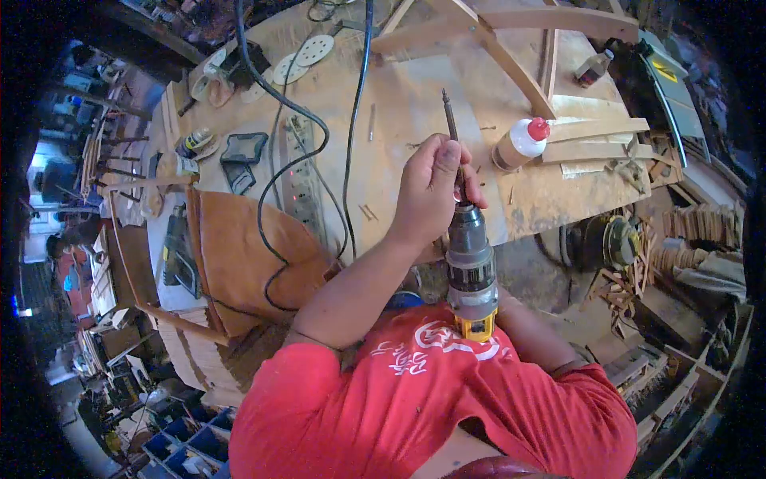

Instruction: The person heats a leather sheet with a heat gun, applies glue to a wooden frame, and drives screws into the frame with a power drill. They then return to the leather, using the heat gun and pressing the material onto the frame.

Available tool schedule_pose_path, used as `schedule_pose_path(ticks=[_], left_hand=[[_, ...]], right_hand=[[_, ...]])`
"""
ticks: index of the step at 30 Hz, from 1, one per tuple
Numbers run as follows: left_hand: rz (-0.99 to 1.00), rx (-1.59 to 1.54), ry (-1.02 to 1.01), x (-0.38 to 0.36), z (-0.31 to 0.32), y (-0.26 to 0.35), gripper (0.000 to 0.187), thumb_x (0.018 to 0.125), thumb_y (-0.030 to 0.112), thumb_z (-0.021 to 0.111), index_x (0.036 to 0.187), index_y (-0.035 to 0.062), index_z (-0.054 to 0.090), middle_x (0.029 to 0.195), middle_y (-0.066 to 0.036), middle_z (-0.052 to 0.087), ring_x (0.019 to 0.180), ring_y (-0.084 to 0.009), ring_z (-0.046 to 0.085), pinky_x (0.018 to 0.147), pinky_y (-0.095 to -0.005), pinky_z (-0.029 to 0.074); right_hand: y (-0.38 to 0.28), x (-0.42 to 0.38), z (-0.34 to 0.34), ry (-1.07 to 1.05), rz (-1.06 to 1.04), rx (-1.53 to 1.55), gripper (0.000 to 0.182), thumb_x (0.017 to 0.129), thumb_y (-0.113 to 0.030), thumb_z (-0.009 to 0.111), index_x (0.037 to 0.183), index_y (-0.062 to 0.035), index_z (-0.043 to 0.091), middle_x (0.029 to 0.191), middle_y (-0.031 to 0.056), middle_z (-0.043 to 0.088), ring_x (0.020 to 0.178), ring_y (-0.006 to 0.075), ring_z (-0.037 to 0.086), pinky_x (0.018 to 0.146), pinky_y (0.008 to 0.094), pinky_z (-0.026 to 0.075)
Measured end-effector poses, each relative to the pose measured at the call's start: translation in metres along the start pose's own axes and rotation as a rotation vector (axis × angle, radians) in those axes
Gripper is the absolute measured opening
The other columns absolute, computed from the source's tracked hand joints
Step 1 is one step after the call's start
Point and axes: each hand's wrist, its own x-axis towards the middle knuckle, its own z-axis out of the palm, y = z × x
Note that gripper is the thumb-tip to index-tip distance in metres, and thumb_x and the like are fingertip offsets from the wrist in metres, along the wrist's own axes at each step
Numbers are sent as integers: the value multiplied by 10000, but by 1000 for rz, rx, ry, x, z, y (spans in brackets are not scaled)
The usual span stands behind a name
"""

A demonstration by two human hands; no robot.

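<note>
Wrapped around the bit (456, 148) is the left hand (431, 188), fingers closed tight just above the drill (471, 271). That bit sticks up past the thumb, over the table (399, 104). Down below, the right hand is hidden behind the drill, so I cannot tell its grip. A glue bottle (520, 141) lies near.

Counted one drill (471, 271), one bit (452, 128), one hand (431, 191) in view, one glue bottle (520, 144), one small dark bottle (594, 69), one power strip (302, 180), two black cables (351, 120), three sanding discs (313, 49).
</note>
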Motion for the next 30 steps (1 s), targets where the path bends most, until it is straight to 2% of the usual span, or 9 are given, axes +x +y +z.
schedule_pose_path(ticks=[2, 3, 5, 11, 18, 20, 22, 25, 30], left_hand=[[24, 12, -17, -2, 1, 0, 344, 969, 385, 380, 876, 58, 429, 583, -60, 505, 494, -152, 552, 509, -285, 508], [22, 10, -16, -2, 2, 0, 344, 969, 385, 380, 876, 58, 429, 583, -60, 505, 494, -152, 552, 509, -285, 508], [27, 6, -10, -4, 2, 0, 348, 969, 387, 379, 865, 59, 429, 583, -59, 505, 493, -143, 546, 515, -283, 518], [53, 15, 4, -7, 4, -1, 350, 969, 384, 379, 857, 57, 429, 587, -45, 491, 493, -123, 529, 515, -280, 526], [64, 25, 5, -9, 5, 0, 352, 966, 384, 386, 856, 52, 425, 613, -38, 475, 503, -111, 525, 529, -282, 538], [87, 4, 2, -9, 4, -2, 356, 963, 389, 390, 854, 52, 422, 615, -40, 477, 509, -109, 527, 529, -280, 539], [89, 5, 2, -9, 5, -1, 356, 963, 390, 388, 853, 53, 420, 614, -40, 477, 509, -108, 527, 530, -280, 539], [95, 10, 5, -10, 6, -1, 355, 965, 390, 381, 851, 56, 419, 614, -40, 479, 509, -110, 528, 529, -279, 539], [99, 38, 3, -11, 4, -1, 348, 968, 385, 373, 855, 59, 420, 620, -42, 487, 513, -113, 534, 529, -276, 537]], right_hand=[[0, -2, 0, 23, -112, -349, 144, 906, -157, 500, 1040, -118, 535, 856, 7, 596, 723, 135, 565, 664, 288, 499], [-1, -3, -1, 22, -118, -362, 145, 907, -157, 497, 1041, -118, 535, 856, 8, 596, 724, 135, 565, 663, 289, 499], [-1, -4, -1, -4, -66, -205, 147, 910, -158, 491, 1045, -118, 533, 858, 8, 596, 725, 136, 566, 662, 290, 499], [4, 6, -1, -78, 174, 524, 152, 919, -161, 474, 1054, -118, 529, 861, 10, 597, 728, 137, 569, 657, 293, 500], [10, 6, -2, -74, 98, 482, 152, 927, -139, 446, 1052, -111, 529, 900, 34, 617, 745, 139, 580, 674, 300, 506], [4, 4, -2, -105, 139, 573, 185, 884, -180, 543, 1052, -104, 529, 926, 47, 619, 780, 151, 585, 705, 304, 501], [-2, -1, -2, -89, 85, 395, 212, 864, -192, 571, 1054, -106, 529, 932, 48, 619, 786, 153, 584, 710, 305, 499], [-12, -4, -2, -48, -63, -90, 257, 835, -210, 613, 1056, -109, 531, 940, 50, 619, 796, 155, 582, 718, 306, 495], [-33, -10, -1, -10, -203, -378, 320, 796, -234, 668, 1059, -113, 532, 952, 52, 618, 809, 157, 580, 729, 307, 490]])
